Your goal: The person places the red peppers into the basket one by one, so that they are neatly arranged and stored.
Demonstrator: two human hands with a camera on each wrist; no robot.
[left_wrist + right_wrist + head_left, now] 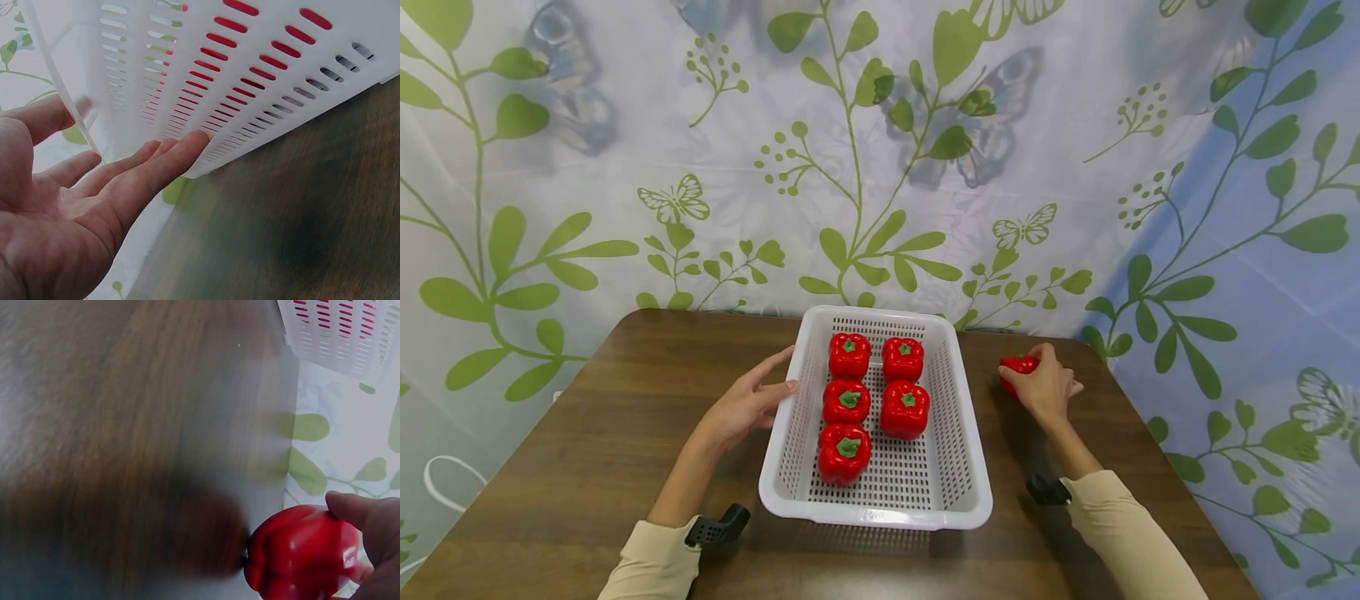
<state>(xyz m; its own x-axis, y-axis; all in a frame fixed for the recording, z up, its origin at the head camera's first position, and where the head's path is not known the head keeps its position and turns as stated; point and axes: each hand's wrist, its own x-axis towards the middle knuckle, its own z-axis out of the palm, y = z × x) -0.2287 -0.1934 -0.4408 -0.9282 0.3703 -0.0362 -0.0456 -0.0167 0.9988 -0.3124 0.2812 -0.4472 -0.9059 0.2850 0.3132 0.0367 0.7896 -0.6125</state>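
A white perforated plastic basket sits on the table, with several red bell peppers standing in two columns inside. My left hand is at its left side: the thumb tip meets the rim, and the other fingers extend nearly straight along the outer wall. The left wrist view shows these fingers beneath the rim beside the slotted wall. To the right of the basket, my right hand grips another red bell pepper low over the table. In the right wrist view, this pepper is held by thumb and fingers.
The brown wooden table ends at the back against a leaf-and-butterfly patterned curtain. A blue-tinted stretch of patterned cloth borders the right edge. A white cable loops beside the table's left edge.
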